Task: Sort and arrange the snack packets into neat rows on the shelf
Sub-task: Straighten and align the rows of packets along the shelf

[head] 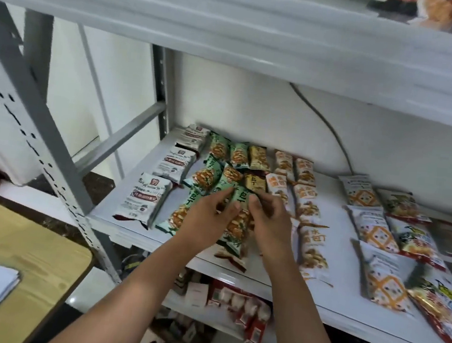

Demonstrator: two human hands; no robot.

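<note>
Head, hands (pixel 205 219) (pixel 269 227) grip green packet (pixel 241 198), shelf edge (pixel 141 236)

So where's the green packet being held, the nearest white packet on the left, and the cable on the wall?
green packet (pixel 241 197), head view, its upper printed end.
white packet (pixel 145 200), head view, middle of its front label.
cable (pixel 331 132), head view, midway along its run down the wall.

I see green packets (pixel 237 220), orange snack print; red-label packets (pixel 145 199) white with dark red ends; tan packets (pixel 258 158) yellow-brown; orange-lettered packets (pixel 307 177) white; lattice packets (pixel 375 230) white, orange diamond grid; shelf (pixel 334 220) pale grey-white; table (pixel 15 232) yellow wood grain.
</note>
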